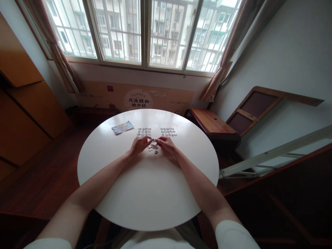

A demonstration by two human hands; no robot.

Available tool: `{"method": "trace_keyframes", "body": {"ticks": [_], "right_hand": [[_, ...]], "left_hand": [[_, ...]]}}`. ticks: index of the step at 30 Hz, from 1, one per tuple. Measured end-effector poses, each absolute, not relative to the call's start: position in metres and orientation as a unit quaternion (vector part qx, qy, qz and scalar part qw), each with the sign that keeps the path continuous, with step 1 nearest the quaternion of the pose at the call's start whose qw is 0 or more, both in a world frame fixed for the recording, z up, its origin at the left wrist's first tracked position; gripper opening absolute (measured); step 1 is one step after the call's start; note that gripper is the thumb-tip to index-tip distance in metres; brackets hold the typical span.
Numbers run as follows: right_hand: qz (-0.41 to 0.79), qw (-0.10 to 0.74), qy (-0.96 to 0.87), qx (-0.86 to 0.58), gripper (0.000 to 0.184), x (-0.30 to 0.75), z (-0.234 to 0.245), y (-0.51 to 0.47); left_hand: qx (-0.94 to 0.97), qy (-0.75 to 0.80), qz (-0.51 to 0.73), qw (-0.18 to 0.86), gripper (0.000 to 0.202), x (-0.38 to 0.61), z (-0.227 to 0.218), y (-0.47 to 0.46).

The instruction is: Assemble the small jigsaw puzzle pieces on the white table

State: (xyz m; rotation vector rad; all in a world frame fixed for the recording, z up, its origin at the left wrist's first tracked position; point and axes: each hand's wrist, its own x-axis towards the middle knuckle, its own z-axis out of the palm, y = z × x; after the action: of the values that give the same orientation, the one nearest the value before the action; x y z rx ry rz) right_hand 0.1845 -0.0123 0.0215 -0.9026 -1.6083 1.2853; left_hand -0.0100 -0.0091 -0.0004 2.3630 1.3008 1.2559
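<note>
Over the white round table, my left hand [140, 144] and my right hand [167, 144] come close together with fingertips pinched. A small dark jigsaw puzzle piece [153, 139] is between them, with the fingers of both hands at its edges. Just below the hands lies a small loose pile of puzzle pieces [155, 147]. Beyond my left hand, several pieces stand in rows [144, 130]. A second group of rows [168, 131] lies beyond my right hand. Part of the left group is hidden behind my left hand.
A colourful printed picture sheet [122, 127] lies at the table's far left. The white round table [145, 193] has its near edge against my body. A wooden bench [214, 121] stands behind it on the right, and a pale metal ladder [275, 155] leans at the right side.
</note>
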Motion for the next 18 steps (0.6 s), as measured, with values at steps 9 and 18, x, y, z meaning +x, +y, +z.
{"method": "trace_keyframes", "body": {"ticks": [9, 18], "right_hand": [[0.515, 0.436, -0.644, -0.361, 0.032, 0.1853, 0.0188, -0.0111], [0.505, 0.428, -0.653, -0.367, 0.035, 0.1841, 0.0228, -0.0135]], "left_hand": [[0.798, 0.431, 0.400, 0.131, 0.028, -0.0084, 0.0016, -0.0116], [0.795, 0.425, 0.410, 0.140, 0.021, -0.0079, 0.0001, -0.0101]]}}
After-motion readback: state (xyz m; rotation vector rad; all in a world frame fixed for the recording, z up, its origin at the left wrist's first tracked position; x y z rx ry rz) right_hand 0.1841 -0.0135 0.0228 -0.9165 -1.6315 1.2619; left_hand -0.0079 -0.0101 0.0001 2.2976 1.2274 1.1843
